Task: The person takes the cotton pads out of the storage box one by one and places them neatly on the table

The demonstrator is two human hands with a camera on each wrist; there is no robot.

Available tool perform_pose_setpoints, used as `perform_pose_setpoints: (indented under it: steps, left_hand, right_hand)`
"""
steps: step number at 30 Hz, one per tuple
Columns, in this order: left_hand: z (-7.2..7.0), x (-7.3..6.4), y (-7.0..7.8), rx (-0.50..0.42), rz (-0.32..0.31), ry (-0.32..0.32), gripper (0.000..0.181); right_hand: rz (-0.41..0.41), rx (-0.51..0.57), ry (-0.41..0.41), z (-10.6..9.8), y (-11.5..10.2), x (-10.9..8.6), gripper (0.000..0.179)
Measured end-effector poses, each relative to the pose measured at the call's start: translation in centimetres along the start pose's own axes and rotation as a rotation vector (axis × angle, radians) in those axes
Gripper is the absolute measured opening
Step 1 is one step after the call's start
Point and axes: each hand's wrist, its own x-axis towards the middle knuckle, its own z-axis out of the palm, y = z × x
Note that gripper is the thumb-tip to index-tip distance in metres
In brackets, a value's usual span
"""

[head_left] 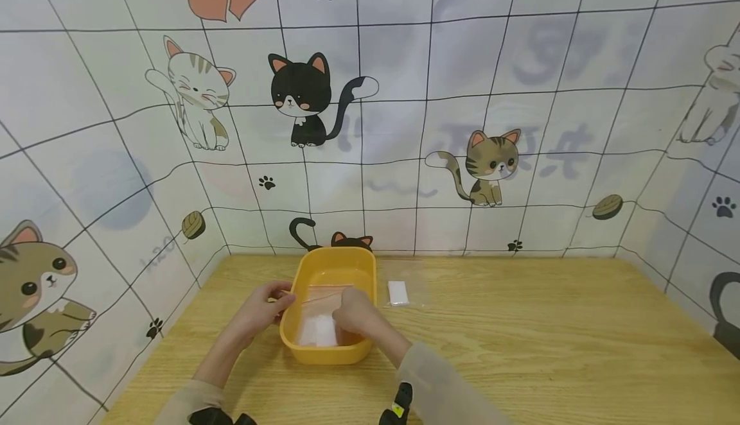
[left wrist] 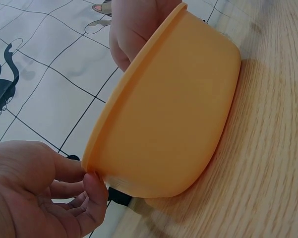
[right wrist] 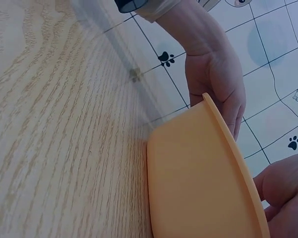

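A yellow plastic basin (head_left: 369, 264) stands on the wooden table. My left hand (head_left: 263, 309) grips its left rim between thumb and fingers; the left wrist view shows this pinch on the rim (left wrist: 91, 148). My right hand (head_left: 358, 312) reaches down into the basin from the right, knuckles bent, its fingertips hidden. Beneath and beside it lies a clear plastic bag (head_left: 324, 293) with a thin reddish line along its edge. White pieces (head_left: 325, 330) lie low in the basin. In the right wrist view, the basin wall hides what my right hand (right wrist: 287, 193) touches.
Right of the basin, a clear bag with a white rectangular block (head_left: 397, 293) lies flat on the wooden table (head_left: 520, 335). A wall covering (head_left: 393, 123) printed with cats and grid lines rises behind the table and at both sides.
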Motion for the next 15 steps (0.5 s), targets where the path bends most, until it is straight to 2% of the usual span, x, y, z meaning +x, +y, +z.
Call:
perform_pose_setpoints:
  steps: [4, 10, 15]
  left_hand:
    - [0.01, 0.06, -0.08, 0.005, -0.004, 0.010, 0.034]
    - [0.01, 0.09, -0.19, 0.015, -0.015, 0.017, 0.032]
    - [0.00, 0.11, -0.15, 0.011, -0.009, 0.010, 0.032]
  right_hand:
    - [-0.019, 0.051, -0.010, -0.01, 0.03, -0.15, 0.041]
    - [-0.050, 0.105, -0.013, 0.08, 0.19, -0.36, 0.026]
    - [-0.081, 0.151, -0.027, 0.12, 0.37, -0.41, 0.025]
